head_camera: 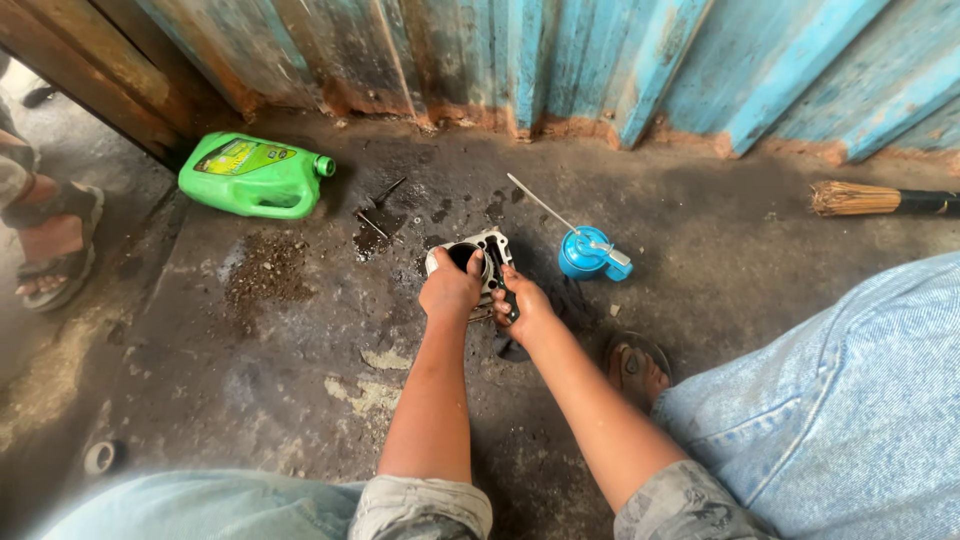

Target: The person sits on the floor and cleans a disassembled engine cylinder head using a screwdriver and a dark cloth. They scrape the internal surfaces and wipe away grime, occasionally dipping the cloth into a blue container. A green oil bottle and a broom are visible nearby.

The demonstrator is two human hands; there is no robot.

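the engine cylinder (478, 262) stood on the floor (250, 360) before the metal wall (560, 60), under the left hand (450, 288) and right hand (525, 308). an oil can (590, 252) sat just to its right, a jug (255, 175) lay well to its left, and a broom (880, 199) lay far right.

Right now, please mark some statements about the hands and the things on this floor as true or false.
1. The left hand rests on the metal cylinder. True.
2. The green jug stands upright. False: it lies on its side.
3. The blue oil can is to the right of the cylinder. True.
4. The broom lies beside the jug. False: it lies far to the right, near the wall.
5. The right hand is empty. False: it holds a dark tool.
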